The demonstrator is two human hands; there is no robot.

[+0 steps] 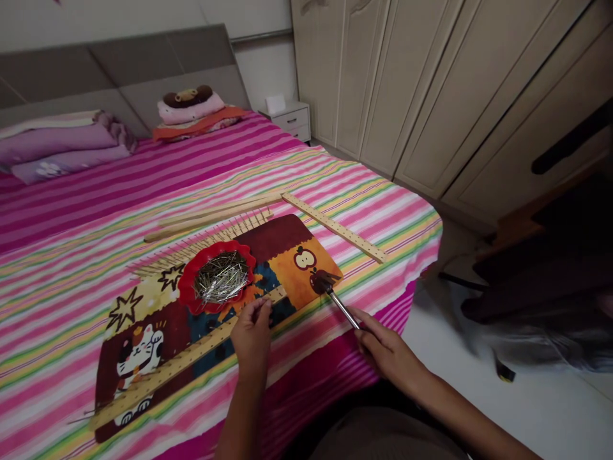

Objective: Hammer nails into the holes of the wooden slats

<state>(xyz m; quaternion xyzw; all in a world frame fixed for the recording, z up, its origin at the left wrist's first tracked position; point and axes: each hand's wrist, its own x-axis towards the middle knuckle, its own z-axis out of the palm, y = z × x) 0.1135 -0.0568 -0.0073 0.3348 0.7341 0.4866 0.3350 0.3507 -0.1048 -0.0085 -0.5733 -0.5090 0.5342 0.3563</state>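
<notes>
My right hand [378,342] is wrapped round the metal handle of a hammer [342,308], whose dark head is over the orange part of a patterned mat [268,239]. My left hand [253,332] is pinched together at a perforated wooden strip [211,338]; whatever is between the fingertips is too small to make out. The strip lies lengthwise along the mat, with nails standing in its left part. Just beyond my left hand, a red scalloped bowl [186,295] holds a heap of loose nails [223,278].
Behind the bowl lies a strip full of upright nails [230,230], with bare wooden strips [205,214] beyond it. Another perforated strip [332,227] lies to the right. Folded bedding [67,150] sits at the bed's head; wardrobes [383,76] stand at right.
</notes>
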